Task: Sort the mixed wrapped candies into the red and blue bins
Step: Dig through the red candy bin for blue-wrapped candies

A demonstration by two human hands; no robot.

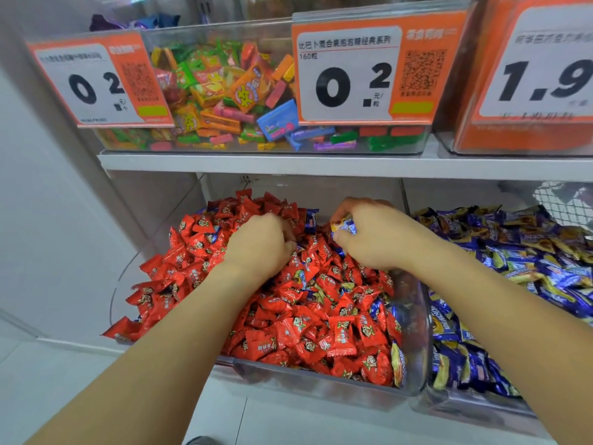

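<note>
The right hand (375, 239) pinches a blue candy (344, 226) above the red bin (321, 380). The left hand (260, 248), fingers curled, digs into the bin's red candies (298, 329); its grip's hold is hidden.

The fingertips of the left hand (261, 244) are buried among red candies (298, 329). The blue bin (475, 403) is cut off at the right edge.

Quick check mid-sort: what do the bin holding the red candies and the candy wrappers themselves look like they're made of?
Red candy bin: looks like clear rigid plastic, glossy; candies show through its front wall and the rim catches glare. Red candies and the blue candy the right hand pinches: probably thin shiny plastic film, crinkled with crimped ends.
</note>
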